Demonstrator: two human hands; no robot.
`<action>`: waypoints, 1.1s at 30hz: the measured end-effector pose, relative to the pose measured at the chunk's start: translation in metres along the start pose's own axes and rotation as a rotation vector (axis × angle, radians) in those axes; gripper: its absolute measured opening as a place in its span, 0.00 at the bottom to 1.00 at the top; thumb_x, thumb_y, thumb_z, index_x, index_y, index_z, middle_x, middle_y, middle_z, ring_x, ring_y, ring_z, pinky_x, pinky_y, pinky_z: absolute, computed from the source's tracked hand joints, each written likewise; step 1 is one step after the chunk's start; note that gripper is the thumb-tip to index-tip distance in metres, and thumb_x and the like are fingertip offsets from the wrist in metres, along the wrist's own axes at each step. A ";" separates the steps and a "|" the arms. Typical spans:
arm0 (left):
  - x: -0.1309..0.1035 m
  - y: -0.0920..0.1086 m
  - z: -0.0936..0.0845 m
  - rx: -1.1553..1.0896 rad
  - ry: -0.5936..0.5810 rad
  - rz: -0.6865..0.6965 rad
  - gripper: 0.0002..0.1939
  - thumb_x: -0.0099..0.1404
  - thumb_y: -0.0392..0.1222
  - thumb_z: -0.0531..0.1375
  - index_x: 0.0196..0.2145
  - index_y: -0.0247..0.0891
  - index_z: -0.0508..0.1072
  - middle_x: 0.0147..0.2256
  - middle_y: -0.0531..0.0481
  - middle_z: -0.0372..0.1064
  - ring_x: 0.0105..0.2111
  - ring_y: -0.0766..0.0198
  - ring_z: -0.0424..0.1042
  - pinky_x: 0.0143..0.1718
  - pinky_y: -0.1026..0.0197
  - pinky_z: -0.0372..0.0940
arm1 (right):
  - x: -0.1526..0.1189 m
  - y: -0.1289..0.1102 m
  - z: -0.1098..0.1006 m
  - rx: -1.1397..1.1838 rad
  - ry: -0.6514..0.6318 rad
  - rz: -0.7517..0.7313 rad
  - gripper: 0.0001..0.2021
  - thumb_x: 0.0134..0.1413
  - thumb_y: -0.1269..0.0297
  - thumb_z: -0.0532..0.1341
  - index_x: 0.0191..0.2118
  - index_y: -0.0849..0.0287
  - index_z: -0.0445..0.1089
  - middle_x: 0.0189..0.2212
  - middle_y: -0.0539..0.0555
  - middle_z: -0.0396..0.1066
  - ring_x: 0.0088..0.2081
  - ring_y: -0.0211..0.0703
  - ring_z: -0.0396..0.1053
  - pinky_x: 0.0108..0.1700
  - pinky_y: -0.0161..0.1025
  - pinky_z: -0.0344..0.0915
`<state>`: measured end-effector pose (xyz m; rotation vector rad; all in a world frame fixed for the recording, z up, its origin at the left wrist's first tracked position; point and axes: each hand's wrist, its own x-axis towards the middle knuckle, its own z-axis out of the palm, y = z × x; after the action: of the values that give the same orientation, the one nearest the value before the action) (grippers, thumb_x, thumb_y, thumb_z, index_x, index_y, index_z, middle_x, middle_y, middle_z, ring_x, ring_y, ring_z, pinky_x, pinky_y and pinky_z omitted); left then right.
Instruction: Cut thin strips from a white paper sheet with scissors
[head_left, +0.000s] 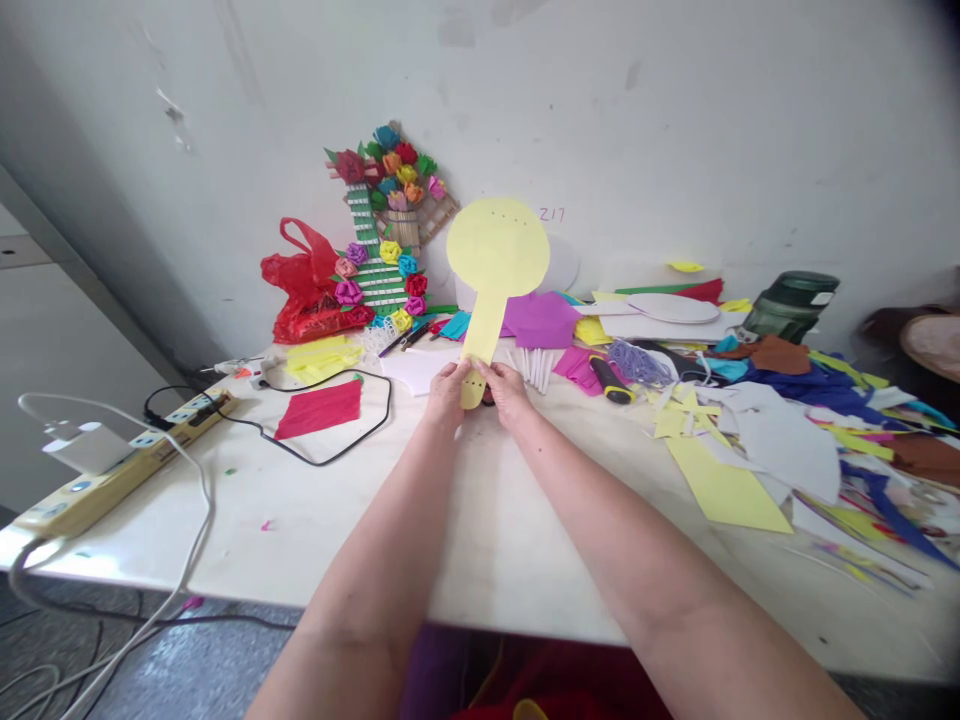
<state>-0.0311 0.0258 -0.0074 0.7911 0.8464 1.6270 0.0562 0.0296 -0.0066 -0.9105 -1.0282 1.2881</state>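
Both hands hold up a pale yellow paper cutout [498, 250], a round head on a long handle, with small dark holes near its top and at the handle's lower end. My left hand [448, 393] grips the left edge of the handle, fingers closed. On the opposite edge, my right hand [506, 393] pinches the same handle. The cutout stands roughly upright above the table, leaning a little to the right. Behind it lie purple paper [541, 320] and several white paper sticks [537, 368]. Something dark shows just below the right hand, too hidden to name.
At left are a power strip [169, 440], a black cable [322, 462] and red crepe paper [321, 408]. Paper-flower crafts [382, 270] and a red bag [304, 285] stand by the wall. A utility knife [611, 380], paper scraps [724, 485] and a dark green bottle [791, 305] lie right.
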 end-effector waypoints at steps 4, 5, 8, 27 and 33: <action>-0.001 -0.002 0.001 0.019 0.007 0.000 0.19 0.40 0.48 0.66 0.24 0.35 0.63 0.18 0.54 0.63 0.18 0.67 0.65 0.21 0.64 0.57 | -0.001 -0.002 0.000 0.018 0.028 0.002 0.17 0.32 0.52 0.64 0.21 0.59 0.59 0.14 0.45 0.61 0.18 0.32 0.58 0.20 0.31 0.54; -0.001 -0.002 0.001 0.022 0.006 0.005 0.19 0.41 0.48 0.66 0.24 0.34 0.63 0.18 0.54 0.63 0.18 0.67 0.64 0.21 0.64 0.57 | -0.002 -0.002 0.000 0.032 0.033 -0.001 0.17 0.32 0.52 0.64 0.21 0.59 0.59 0.13 0.45 0.60 0.17 0.32 0.58 0.20 0.31 0.54; -0.002 -0.003 0.002 0.019 -0.006 0.016 0.19 0.41 0.48 0.66 0.24 0.34 0.63 0.19 0.53 0.63 0.18 0.67 0.64 0.21 0.64 0.57 | -0.002 -0.002 0.001 0.075 0.042 -0.002 0.16 0.32 0.54 0.64 0.20 0.59 0.57 0.12 0.43 0.59 0.16 0.31 0.56 0.19 0.31 0.53; -0.004 -0.001 0.009 -0.016 -0.016 0.079 0.19 0.48 0.54 0.62 0.27 0.35 0.64 0.20 0.53 0.64 0.19 0.67 0.65 0.23 0.64 0.59 | 0.001 -0.001 0.002 0.154 0.051 -0.037 0.16 0.32 0.56 0.63 0.20 0.59 0.56 0.13 0.43 0.59 0.15 0.30 0.56 0.18 0.30 0.51; -0.006 0.000 0.009 0.009 -0.038 0.096 0.20 0.45 0.52 0.64 0.26 0.35 0.63 0.20 0.53 0.65 0.19 0.67 0.66 0.21 0.66 0.58 | 0.000 -0.003 0.002 0.146 0.052 -0.032 0.16 0.32 0.56 0.63 0.20 0.59 0.56 0.13 0.43 0.58 0.15 0.30 0.55 0.17 0.30 0.49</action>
<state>-0.0227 0.0210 -0.0032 0.8774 0.8002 1.6881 0.0548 0.0298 -0.0034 -0.8091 -0.8924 1.2891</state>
